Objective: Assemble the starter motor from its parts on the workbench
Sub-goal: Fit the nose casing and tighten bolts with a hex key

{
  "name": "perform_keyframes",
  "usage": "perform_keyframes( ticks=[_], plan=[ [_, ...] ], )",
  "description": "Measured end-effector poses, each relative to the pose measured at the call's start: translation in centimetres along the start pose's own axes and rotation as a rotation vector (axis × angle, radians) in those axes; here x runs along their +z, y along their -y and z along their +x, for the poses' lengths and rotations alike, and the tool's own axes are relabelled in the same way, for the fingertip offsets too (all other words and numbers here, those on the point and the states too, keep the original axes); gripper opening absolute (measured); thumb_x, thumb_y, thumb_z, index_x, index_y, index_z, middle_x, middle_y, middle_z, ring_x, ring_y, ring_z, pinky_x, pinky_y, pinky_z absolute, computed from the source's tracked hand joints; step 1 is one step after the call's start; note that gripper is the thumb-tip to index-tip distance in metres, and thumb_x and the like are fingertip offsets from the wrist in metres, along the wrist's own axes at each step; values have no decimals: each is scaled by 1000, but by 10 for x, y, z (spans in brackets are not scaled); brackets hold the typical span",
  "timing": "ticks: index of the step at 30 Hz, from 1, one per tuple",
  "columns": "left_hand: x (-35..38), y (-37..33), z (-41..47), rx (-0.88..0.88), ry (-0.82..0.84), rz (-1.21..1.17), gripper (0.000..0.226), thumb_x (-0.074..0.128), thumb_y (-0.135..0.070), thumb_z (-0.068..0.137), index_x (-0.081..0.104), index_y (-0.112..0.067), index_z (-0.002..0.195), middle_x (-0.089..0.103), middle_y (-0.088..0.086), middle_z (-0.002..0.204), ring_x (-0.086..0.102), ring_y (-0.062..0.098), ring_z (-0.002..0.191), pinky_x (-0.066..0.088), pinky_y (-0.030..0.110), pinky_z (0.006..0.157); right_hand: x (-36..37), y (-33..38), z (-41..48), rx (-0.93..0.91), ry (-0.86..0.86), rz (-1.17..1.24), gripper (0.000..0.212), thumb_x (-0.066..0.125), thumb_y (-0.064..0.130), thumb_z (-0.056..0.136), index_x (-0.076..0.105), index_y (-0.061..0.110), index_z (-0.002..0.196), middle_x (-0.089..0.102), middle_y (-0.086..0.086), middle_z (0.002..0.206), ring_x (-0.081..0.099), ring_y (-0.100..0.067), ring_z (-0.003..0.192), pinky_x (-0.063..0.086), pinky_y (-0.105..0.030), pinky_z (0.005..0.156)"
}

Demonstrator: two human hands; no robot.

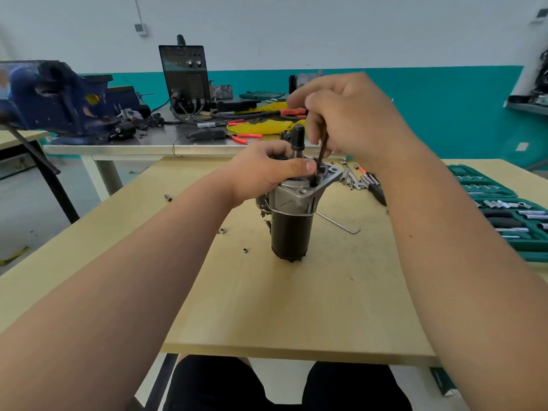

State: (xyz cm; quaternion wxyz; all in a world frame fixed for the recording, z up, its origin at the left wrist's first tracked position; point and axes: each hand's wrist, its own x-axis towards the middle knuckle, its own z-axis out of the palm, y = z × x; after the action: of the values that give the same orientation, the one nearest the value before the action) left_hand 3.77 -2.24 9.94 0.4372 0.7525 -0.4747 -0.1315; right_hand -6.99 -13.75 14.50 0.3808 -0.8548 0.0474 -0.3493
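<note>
- Left grip (267, 170): clasped round the top of the starter motor (292, 226), with the thumb lying across the near side of the silver housing.
- Right grip (347, 120): fingers curled, pinching the upper end of a thin dark tool (323, 149). It sits above and just right of the left grip.
- Dark tool: nearly upright, slightly tilted. Its lower end goes down into the silver housing beside the flange, just right of the left grip's thumb. Whether the tip sits in a screw cannot be told.
- Starter motor: upright on the tabletop (267, 307) under both grips, black body below and silver flanged housing on top.
- Shaft (297, 137): stands up from the housing between the two grips.
- Bent key (338, 223): flat on the tabletop below the right grip, near the right side of the motor's black body.
- Wrenches (351, 178) and a black-handled tool (374, 186) with an orange mark: loose heap on the tabletop beneath the right wrist.
- Socket set (504, 209): open green case, well to the right of the right grip.
- Small parts: nut (222, 231), bolt (168, 197) and sleeve (245, 250), scattered left of and below the left grip, well apart.
- Metal table (118, 149) beyond both grips: carries a blue vise (59, 99), a black machine (185, 75) with knobs and cables, a yellow cloth (267, 126) and red-handled pliers (246, 137).
</note>
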Motion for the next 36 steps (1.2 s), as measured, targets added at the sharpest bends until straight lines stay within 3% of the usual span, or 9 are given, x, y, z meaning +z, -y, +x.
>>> perform_keyframes(
  ticks=[4, 9, 14, 17, 19, 22, 27, 31, 36],
  plan=[
    [1, -3, -2, 0, 24, -15, 75, 68, -57, 72, 58, 1, 119, 61, 27, 118, 60, 39, 108, 46, 57, 99, -1, -5, 2, 184, 121, 254, 37, 36, 36, 102, 61, 16, 83, 52, 4, 49, 42, -6, 41, 36, -23, 42],
    [1, -1, -2, -4, 11, -38, 68, 69, -52, 76, 59, 0, 119, 60, 27, 118, 58, 40, 110, 44, 58, 100, 1, -17, -1, 159, 251, 527, 59, 24, 64, 94, 58, 20, 73, 41, 7, 52, 32, -8, 45, 34, -24, 43],
    [1, 1, -1, 1, -11, -43, 62, 69, -50, 80, 60, 0, 116, 60, 28, 116, 58, 40, 107, 46, 54, 95, -5, -28, -1, 123, 271, 743, 31, 37, 37, 102, 62, 18, 100, 52, 3, 65, 35, -9, 48, 37, -25, 47],
    [1, 0, -1, -2, -7, -41, 67, 66, -53, 76, 59, -1, 116, 60, 27, 116, 58, 39, 107, 46, 53, 95, -2, -27, -5, 68, 163, 845, 13, 51, 26, 98, 57, 18, 90, 55, 0, 72, 42, -8, 47, 42, -24, 45],
    [1, 2, 0, 7, -15, -44, 56, 66, -48, 85, 60, 1, 112, 60, 27, 114, 58, 40, 107, 47, 52, 94, 6, -24, -6, 53, -16, 776, 15, 59, 24, 94, 54, 18, 81, 52, 2, 68, 45, -8, 46, 43, -25, 45],
    [1, 3, 1, 1, -16, -41, 51, 64, -43, 89, 59, 2, 114, 60, 27, 115, 58, 40, 107, 46, 55, 96, 19, -19, -8, -42, -391, 355, 19, 63, 25, 88, 52, 21, 74, 54, 10, 60, 56, -5, 51, 52, -29, 54],
    [1, -1, -2, 17, 10, -49, 56, 66, -45, 87, 58, 0, 120, 60, 26, 119, 58, 39, 110, 45, 56, 99, 36, -13, -8, -228, -716, 158, 24, 64, 25, 86, 43, 29, 74, 64, -6, 72, 70, -16, 66, 56, -37, 60],
    [2, -8, -8, 34, 42, -36, 84, 71, -60, 68, 56, 3, 122, 60, 28, 119, 59, 40, 110, 46, 57, 98, 39, -12, -6, -262, -699, 93, 20, 65, 26, 87, 47, 23, 79, 64, -3, 72, 70, -16, 66, 55, -33, 59],
    [2, -9, -9, 34, 52, -15, 80, 69, -57, 67, 58, 1, 121, 61, 27, 118, 60, 39, 109, 46, 59, 97, 34, -15, -13, -205, -475, 270, 12, 60, 25, 90, 54, 26, 80, 65, 7, 67, 69, -7, 65, 56, -26, 63]
  ],
)
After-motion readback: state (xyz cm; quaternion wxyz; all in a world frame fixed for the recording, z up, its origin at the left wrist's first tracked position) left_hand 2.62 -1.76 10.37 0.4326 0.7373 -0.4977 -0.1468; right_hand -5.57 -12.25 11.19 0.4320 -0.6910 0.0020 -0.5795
